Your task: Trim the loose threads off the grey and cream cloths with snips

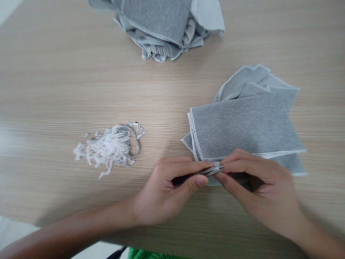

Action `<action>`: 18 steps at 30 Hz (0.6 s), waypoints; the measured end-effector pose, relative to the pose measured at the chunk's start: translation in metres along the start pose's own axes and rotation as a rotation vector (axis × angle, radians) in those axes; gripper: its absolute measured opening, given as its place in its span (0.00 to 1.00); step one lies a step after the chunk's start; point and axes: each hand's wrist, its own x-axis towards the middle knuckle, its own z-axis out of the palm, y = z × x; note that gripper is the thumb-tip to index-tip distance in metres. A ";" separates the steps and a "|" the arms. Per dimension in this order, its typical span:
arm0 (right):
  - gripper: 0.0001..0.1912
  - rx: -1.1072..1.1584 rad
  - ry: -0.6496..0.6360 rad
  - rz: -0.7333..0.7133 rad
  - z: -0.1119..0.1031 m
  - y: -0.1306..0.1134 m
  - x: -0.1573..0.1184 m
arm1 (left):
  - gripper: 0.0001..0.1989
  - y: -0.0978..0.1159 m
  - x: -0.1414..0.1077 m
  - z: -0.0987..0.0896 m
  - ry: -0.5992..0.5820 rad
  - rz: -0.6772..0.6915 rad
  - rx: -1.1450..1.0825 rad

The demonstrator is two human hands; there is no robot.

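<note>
My left hand [168, 189] is closed around small thread snips [212, 171], their metal blades pointing right and their dark handle mostly hidden in my palm. The blade tips lie at the edge of a grey fabric piece [242, 126] with white overlocked edges. My right hand [265, 187] pinches that fabric's near edge between thumb and fingers, right beside the blade tips. The exact spot between blades and fingertips is partly hidden. Other grey pieces [245, 82] lie fanned out under and behind it.
To the left on the wooden table [54, 82] lies a small heap of white and grey thread scraps [110, 145]. A pile of grey sewn fabric [159, 21] sits at the far edge of view. Something green [151, 254] shows below the table's near edge.
</note>
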 end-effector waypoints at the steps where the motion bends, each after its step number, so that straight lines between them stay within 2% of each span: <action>1: 0.08 0.000 0.001 0.003 0.000 0.000 0.000 | 0.12 0.001 0.000 0.000 -0.005 -0.009 -0.013; 12: 0.09 0.020 -0.011 -0.016 -0.001 0.001 -0.001 | 0.14 -0.002 0.000 -0.001 0.017 0.092 0.055; 18: 0.06 0.002 -0.038 -0.021 -0.003 0.004 -0.002 | 0.15 -0.003 0.001 -0.005 -0.025 0.143 0.150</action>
